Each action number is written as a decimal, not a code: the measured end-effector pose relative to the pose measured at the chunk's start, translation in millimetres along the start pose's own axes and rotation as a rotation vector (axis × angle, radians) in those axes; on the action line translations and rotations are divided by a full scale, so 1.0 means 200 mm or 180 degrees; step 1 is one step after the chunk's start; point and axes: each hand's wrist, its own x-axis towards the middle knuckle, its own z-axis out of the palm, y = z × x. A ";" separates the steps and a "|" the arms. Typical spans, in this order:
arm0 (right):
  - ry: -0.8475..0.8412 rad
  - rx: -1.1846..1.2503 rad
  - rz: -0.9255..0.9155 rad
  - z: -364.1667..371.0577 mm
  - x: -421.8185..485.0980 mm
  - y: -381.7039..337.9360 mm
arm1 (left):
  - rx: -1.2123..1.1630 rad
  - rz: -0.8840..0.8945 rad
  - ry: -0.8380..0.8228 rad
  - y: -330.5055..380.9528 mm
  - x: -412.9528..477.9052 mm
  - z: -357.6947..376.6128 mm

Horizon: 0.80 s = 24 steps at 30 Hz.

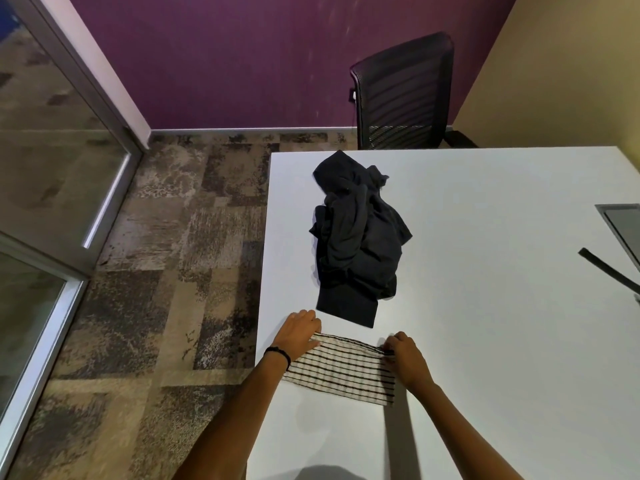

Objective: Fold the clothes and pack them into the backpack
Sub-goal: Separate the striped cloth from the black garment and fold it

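Both hands on the striped cloth, near edge of the tabletop

Your left hand [300, 332] lies flat on the far left corner of the striped cloth [343, 370]; your right hand [405, 355] pinches its far right corner. The black clothes pile [358, 237] sits crumpled just beyond on the white tabletop [502, 306]. Can't spot the backpack.

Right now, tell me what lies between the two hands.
In the head view, the striped cloth spans the gap between the left hand and right hand, flat on the white table.
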 end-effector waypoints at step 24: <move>0.0668 0.1919 -0.0932 -0.31 0.10 -0.26 | -0.2297 -0.0130 -0.0283 0.10 0.04 -0.09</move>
